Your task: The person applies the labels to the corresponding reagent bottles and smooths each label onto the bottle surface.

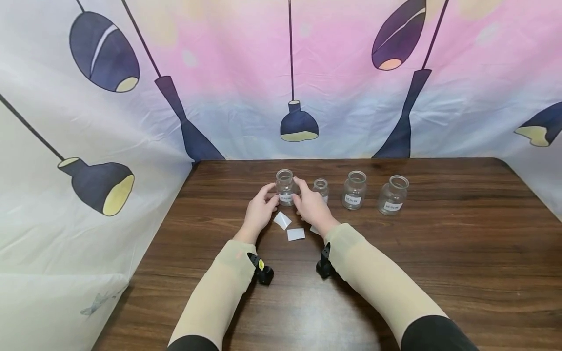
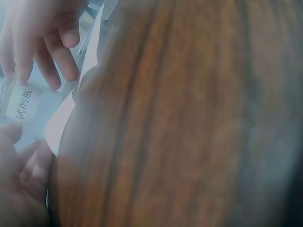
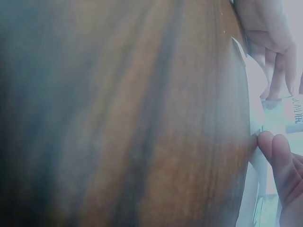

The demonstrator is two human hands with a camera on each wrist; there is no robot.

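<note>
A clear glass reagent bottle (image 1: 285,181) stands upright between both hands, the leftmost in the row. Across its front is a white label (image 2: 22,102) with printed characters. My left hand (image 1: 259,212) grips the bottle's left side, its thumb at the label's edge. From the right, my right hand (image 1: 313,207) holds the same bottle, index finger up near the shoulder and thumb by the label's other end. Fingertips behind the glass are hidden. A smaller glass bottle (image 1: 321,184), also labelled, is partly covered by the right hand.
Two more labelled bottles, one (image 1: 354,186) nearer and another (image 1: 394,190) farther right, complete the row. White paper pieces lie before the hands: a creased one (image 1: 282,220), a flat one (image 1: 296,234) and one partly under the right wrist (image 1: 314,229). A printed cloth (image 1: 254,122) hangs behind the wooden table (image 1: 461,263).
</note>
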